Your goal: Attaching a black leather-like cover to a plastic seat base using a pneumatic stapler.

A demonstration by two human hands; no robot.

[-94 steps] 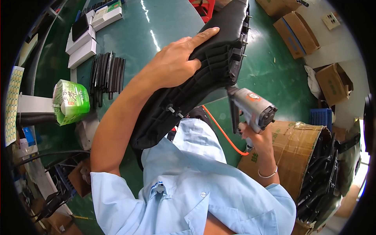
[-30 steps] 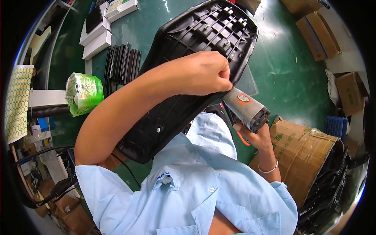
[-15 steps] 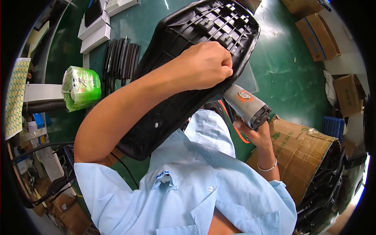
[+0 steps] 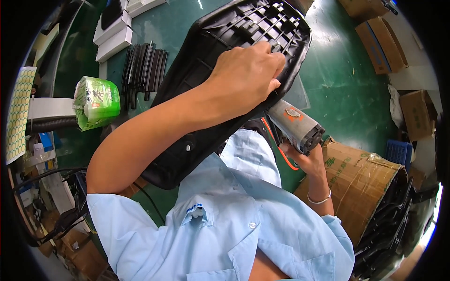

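A long black padded seat (image 4: pixel 201 75) lies bottom up and slanted in front of me. Its ribbed plastic base shows at the far end, and a black cover (image 4: pixel 302 51) is folded round its rim. Across the seat reaches my left arm; my left hand (image 4: pixel 248 70) is closed at the right-hand rim, fingers curled down on the cover, fingertips partly hidden. My right hand (image 4: pixel 307 159) grips a grey air staple gun (image 4: pixel 297 124) beside that rim. The gun's nose is hidden near the seat edge, and an orange hose (image 4: pixel 287 161) hangs by it.
Black strips (image 4: pixel 145 70) and white boxes (image 4: pixel 115 40) lie on the green table (image 4: pixel 347 100) at the far left. A green-wrapped container (image 4: pixel 98 103) stands left of my elbow. At right, a large carton (image 4: pixel 361 182) holds black parts; more cartons (image 4: pixel 382 44) stand beyond.
My left hand has shifted slightly up along the seat's rim, its fingers reaching farther forward. The staple gun and my right hand have barely moved.
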